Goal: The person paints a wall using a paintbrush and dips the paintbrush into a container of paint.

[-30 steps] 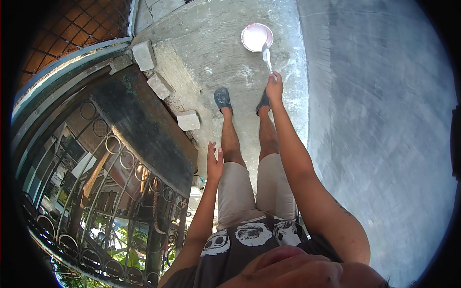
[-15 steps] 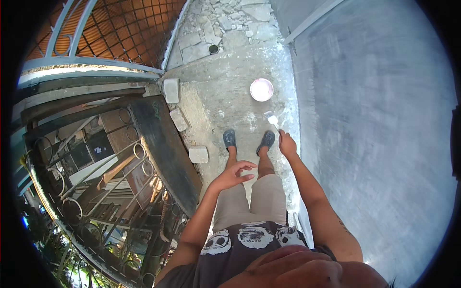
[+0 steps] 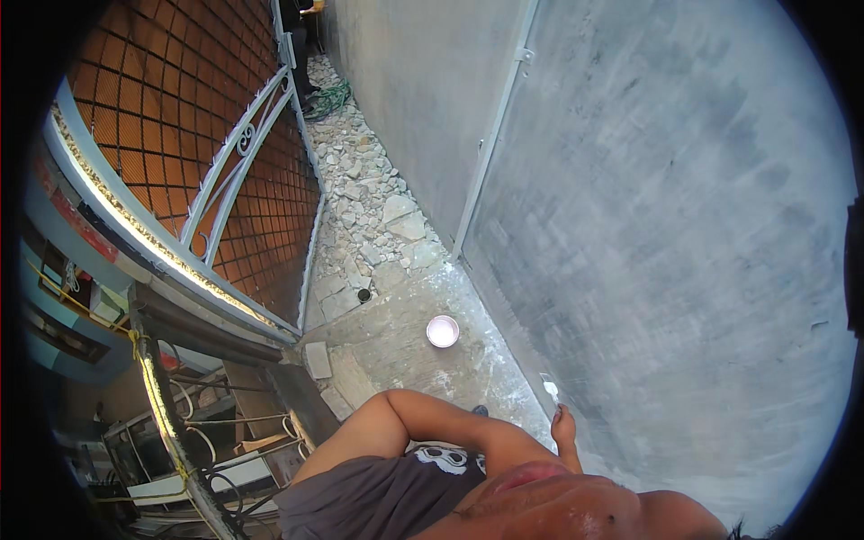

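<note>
Near the grey wall [image 3: 648,225], my right hand [image 3: 564,427] is closed round a paintbrush [image 3: 551,389], whose pale head points up along the wall's foot. My left forearm [image 3: 468,416] crosses in front of my body toward the right. Its hand is hidden behind the lower part of my head. Ahead on the concrete stands a round pail [image 3: 428,337] holding white or pale pink paint.
Beyond the concrete slab [image 3: 396,315] lies a strip of broken stones [image 3: 360,189]. A small dark pot [image 3: 364,295] stands at its edge. On the left are a mesh-covered gate [image 3: 243,207], a pale block [image 3: 317,360] and a metal railing [image 3: 171,432]. Far off is a green hose [image 3: 328,101].
My view has swung up and toward the wall. The brush has moved from above the floor to beside the wall. My left arm has swung across my body, its hand passing out of sight.
</note>
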Available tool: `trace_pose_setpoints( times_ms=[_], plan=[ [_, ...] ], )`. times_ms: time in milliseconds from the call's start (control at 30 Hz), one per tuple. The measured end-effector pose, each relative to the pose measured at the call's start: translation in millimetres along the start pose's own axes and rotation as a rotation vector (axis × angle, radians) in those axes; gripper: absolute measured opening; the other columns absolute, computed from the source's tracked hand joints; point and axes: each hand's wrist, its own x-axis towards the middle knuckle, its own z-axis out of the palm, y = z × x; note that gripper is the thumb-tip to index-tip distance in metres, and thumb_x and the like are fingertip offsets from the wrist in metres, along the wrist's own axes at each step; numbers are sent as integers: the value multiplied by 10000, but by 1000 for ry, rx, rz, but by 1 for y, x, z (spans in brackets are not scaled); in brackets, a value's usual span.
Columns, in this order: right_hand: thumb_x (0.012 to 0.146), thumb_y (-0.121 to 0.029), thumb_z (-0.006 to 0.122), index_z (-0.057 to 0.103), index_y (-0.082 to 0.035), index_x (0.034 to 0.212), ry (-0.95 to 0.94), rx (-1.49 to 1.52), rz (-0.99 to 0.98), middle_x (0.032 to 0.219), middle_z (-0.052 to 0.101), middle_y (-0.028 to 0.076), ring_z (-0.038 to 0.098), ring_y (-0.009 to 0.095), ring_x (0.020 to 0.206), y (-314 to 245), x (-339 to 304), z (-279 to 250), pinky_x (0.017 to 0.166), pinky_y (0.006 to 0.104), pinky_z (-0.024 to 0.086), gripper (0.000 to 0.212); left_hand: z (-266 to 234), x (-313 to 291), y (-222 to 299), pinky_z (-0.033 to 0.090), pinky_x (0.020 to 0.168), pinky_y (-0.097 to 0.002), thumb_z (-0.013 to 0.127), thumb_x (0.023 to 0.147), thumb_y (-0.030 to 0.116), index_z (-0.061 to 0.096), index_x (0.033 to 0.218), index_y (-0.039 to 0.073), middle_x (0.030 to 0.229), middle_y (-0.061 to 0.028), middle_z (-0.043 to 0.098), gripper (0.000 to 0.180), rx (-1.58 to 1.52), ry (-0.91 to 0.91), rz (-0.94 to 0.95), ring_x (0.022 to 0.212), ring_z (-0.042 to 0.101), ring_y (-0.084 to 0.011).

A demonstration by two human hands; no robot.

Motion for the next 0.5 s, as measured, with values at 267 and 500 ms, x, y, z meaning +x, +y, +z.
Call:
trace_pose_setpoints(
  times_ms=[267, 500],
  plan=[
    [1034, -186, 523, 627, -63, 1270, 412, 293, 190, 927, 702, 188, 680, 325, 800, 86, -153, 35, 737, 416, 547, 286, 18, 39, -41, 454, 828, -426, 770, 912, 375, 697, 993, -16, 1108, -154, 601, 406, -276, -43, -73, 981, 592, -314],
    [1043, -216, 530, 634, -86, 1259, 288, 398, 754, 817, 635, 100, 610, 234, 673, 162, -273, 67, 598, 365, 499, 273, 79, 110, -102, 425, 768, -428, 748, 944, 307, 728, 891, 80, 1001, -70, 598, 233, -31, 134, 1, 935, 599, -239]
  ],
)
